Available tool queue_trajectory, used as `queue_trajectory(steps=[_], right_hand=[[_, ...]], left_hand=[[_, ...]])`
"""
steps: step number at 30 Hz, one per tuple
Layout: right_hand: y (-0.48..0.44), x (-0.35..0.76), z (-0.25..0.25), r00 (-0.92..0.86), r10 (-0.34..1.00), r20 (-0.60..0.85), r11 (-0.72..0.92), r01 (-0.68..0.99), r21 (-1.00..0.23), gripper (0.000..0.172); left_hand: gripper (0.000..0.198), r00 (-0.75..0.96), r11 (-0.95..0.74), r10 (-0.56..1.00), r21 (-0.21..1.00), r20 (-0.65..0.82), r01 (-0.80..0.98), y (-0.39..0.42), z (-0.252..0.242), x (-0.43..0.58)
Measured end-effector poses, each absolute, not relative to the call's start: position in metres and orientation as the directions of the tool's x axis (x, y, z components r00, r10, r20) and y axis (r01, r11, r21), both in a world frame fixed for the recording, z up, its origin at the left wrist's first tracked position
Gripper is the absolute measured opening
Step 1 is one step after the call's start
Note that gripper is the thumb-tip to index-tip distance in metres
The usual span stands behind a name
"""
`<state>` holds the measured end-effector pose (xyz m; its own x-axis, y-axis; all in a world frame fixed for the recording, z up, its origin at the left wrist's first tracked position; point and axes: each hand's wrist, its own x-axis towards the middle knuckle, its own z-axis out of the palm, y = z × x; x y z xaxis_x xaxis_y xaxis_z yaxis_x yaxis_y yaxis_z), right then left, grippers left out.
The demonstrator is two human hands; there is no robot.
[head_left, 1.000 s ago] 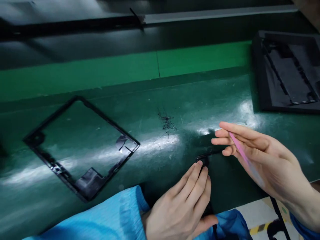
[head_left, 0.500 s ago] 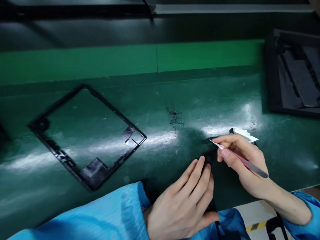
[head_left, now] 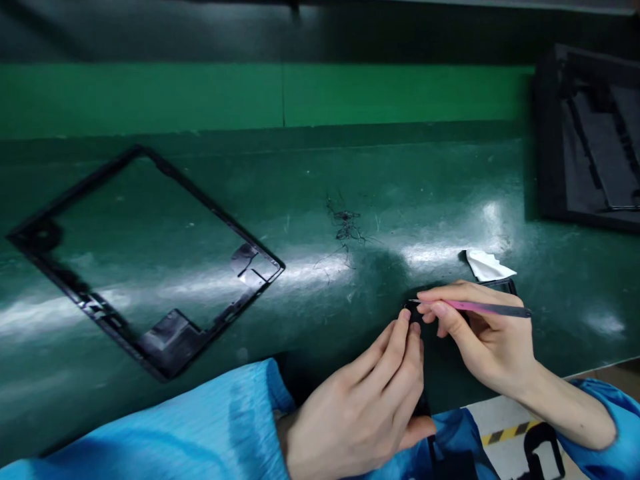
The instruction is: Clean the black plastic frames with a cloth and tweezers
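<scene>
Held in my right hand (head_left: 487, 333) is a pair of pink and grey tweezers (head_left: 470, 306), with the pale tip pointing left, just above my left fingertips. My left hand (head_left: 360, 393) has its fingers close together and bent over the edge of a dark frame (head_left: 506, 286), its thumb reaching right below them. Both hands cover most of that frame; one corner shows beyond my right hand. A crumpled white piece (head_left: 487, 265) lies at that corner.
A larger black rectangular frame (head_left: 210, 202) lies on the green table (head_left: 300, 333) at left. Thin black strands (head_left: 346, 225) lie in a tangle at the middle. A black tray (head_left: 550, 133) holding another dark frame stands at right.
The tweezers' tip has come down and left, closer to my left fingertips, and the tweezers lie flatter. My left hand has shifted little. The view has moved slightly.
</scene>
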<state>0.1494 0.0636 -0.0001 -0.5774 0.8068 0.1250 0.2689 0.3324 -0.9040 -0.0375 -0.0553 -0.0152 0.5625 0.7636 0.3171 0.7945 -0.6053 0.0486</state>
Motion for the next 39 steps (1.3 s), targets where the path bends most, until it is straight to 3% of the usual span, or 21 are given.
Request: queue_trajectory(steps=[11,39], right_hand=[[0.063,0.1463,-0.0017,-0.585,0.791,0.182,0.398,0.264,-0.879,0.023],[0.0626,0.1434,-0.0004,-0.568,0.813,0.125,0.317,0.252,-0.914,0.019]], left_hand=[[0.065,0.561,-0.603,0.765,0.047,0.316,0.796,-0.0561,-0.0133,-0.0364],[0.066,0.575,-0.613,0.759,0.04,0.307,0.789,-0.0542,-0.0129,-0.0358]])
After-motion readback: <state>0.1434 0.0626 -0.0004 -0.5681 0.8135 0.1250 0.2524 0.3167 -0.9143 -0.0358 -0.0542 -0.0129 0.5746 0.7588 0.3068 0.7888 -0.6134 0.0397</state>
